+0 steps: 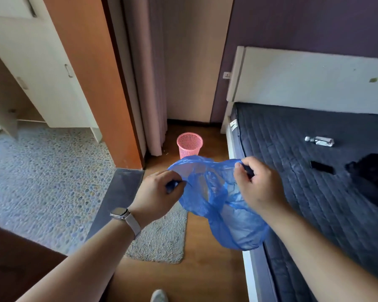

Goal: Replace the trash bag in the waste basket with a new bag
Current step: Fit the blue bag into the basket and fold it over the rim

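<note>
Between curtain (153, 88) and bed (297, 184), a pink basket (189, 145) stands on wooden floor (207, 271).

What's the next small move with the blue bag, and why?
Probably step to the pink basket and lower the blue bag into it: left hand and right hand each pinch its rim, mouth spread open; the basket stands ahead, no liner visible.

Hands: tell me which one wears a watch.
The left hand: a watch sits on its wrist; the right hand has a bare wrist. Both pinch the bag.
</note>
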A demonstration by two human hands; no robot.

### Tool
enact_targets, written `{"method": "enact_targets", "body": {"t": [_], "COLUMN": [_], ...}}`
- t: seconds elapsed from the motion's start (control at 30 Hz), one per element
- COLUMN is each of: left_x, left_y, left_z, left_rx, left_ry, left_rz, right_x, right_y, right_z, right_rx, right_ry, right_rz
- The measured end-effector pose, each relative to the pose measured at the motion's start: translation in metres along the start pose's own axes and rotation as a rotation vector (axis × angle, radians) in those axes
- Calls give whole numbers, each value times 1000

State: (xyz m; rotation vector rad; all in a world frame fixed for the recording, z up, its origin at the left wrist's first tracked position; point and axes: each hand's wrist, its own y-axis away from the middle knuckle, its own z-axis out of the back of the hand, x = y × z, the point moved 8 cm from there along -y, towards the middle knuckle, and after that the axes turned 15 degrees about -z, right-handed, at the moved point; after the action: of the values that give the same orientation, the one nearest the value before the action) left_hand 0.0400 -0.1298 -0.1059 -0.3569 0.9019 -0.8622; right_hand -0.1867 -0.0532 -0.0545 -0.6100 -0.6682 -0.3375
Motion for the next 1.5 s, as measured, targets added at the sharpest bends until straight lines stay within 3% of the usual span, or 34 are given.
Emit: {"method": "enact_targets", "body": {"t": [0.27,0.67,0.97,1.13,1.5], "left_x": [79,149,163,178,294], "left_y": [-57,-172,-321,-371,-465], "left_z": [-9,-82,-151,-186,-234], "left_rx": [66,202,159,149,146], "left_ry": [46,-68,-131,-86,6], "left_rz": [-44,-79,-78,-58,4], "right_x": [-2,-82,-133,-168,-191], "right_y": [-46,-175,-329,-377,-501], "right_z": [-38,-93,-86,-92,-172], "right_rx": [-48,-58,-19,1,26], "right_ry": [49,34,-43,-93,-19], "right_rz": [-88,-177,-51,-115,-143]}}
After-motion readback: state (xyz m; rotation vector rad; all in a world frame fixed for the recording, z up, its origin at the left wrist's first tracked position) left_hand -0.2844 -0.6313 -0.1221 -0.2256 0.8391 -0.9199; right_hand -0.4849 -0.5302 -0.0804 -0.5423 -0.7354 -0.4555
